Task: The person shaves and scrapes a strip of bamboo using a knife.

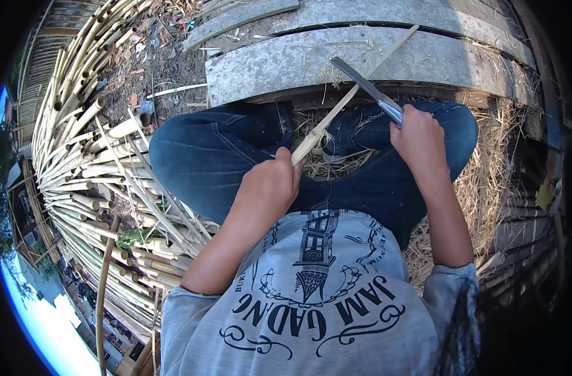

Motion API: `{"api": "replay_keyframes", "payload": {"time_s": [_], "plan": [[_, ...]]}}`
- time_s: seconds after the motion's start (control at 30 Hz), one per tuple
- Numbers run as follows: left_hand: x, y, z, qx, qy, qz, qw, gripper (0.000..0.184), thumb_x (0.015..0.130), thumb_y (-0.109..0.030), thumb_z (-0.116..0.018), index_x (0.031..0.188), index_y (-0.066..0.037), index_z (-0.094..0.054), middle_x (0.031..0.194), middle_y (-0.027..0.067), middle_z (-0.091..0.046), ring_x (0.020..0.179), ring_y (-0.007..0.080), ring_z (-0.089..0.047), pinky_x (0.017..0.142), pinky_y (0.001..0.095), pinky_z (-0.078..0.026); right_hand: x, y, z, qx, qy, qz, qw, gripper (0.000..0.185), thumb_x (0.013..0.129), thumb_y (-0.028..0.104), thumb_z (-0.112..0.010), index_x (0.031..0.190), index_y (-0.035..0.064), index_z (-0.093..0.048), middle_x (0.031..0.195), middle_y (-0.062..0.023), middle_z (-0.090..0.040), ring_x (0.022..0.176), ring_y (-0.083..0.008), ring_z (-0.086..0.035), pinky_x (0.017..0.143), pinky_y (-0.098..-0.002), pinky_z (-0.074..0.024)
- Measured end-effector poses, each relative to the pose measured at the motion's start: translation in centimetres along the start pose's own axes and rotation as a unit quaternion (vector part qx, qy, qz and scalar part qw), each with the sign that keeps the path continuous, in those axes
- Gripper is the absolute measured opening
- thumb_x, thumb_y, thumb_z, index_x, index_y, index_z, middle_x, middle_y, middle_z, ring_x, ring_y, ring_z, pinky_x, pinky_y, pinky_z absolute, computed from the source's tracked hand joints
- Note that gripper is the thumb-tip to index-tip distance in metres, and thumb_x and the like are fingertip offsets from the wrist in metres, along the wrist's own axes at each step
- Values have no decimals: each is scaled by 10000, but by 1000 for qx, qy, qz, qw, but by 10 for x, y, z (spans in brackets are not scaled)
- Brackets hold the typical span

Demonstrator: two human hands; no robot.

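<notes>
My left hand (267, 185) is closed around the near end of a split bamboo strip (337, 111). From my lap the strip slants up and to the right, its far end over the wooden planks. A knife (367, 86) with a long dark blade and a metal handle is gripped in my right hand (419, 138). Its blade points up and to the left and crosses over the strip; whether the two touch I cannot tell. Fine shavings cling to the strip near a node.
Weathered planks (254, 70) lie in front of my crossed legs, with shavings on them. Many cut bamboo poles (79, 188) are piled at my left. Straw-like bamboo shavings (480, 169) heap up at my right and between my legs.
</notes>
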State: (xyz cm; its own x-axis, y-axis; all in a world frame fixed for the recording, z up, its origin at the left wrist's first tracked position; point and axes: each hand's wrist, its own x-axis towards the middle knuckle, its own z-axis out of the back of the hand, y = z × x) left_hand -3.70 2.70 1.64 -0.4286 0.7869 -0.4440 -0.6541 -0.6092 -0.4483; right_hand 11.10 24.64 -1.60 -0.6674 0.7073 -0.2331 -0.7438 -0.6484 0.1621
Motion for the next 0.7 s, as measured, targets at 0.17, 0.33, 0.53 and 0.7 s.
{"api": "replay_keyframes", "payload": {"time_s": [0.17, 0.33, 0.53, 0.7], "plan": [[1, 2, 0, 4, -9, 1, 1000, 297, 1002, -235, -519, 869, 29, -482, 631, 263, -581, 643, 464, -599, 581, 538, -464, -22, 30, -11, 40, 77, 94, 992, 167, 779, 170, -703, 812, 23, -630, 733, -220, -676, 702, -394, -691, 655, -472, -569], [-3, 5, 4, -25, -9, 0, 1000, 311, 1006, -246, -511, 873, 34, -485, 636, 269, -574, 660, 471, -591, 598, 546, -449, 11, -15, -4, 36, 3, -76, 996, 198, 827, 182, -665, 843, -13, -640, 800, -244, -683, 791, -427, -677, 714, -501, -553], [7, 6, 6, -66, 18, 3, 998, 330, 1012, -260, -503, 860, 33, -495, 647, 273, -566, 676, 488, -573, 618, 550, -425, -27, 25, -11, 326, 121, 68, 935, 392, 867, 294, -719, 981, -14, -505, 753, -224, -642, 675, -379, -663, 670, -452, -536], [6, 9, 6, -74, 19, 20, 997, 319, 1006, -248, -512, 860, 36, -497, 660, 290, -561, 695, 492, -570, 616, 544, -421, -19, 17, -19, 572, 246, -88, 778, 347, 886, 297, -734, 940, 15, -538, 661, -12, -560, 467, -54, -531, 393, -206, -424]]}}
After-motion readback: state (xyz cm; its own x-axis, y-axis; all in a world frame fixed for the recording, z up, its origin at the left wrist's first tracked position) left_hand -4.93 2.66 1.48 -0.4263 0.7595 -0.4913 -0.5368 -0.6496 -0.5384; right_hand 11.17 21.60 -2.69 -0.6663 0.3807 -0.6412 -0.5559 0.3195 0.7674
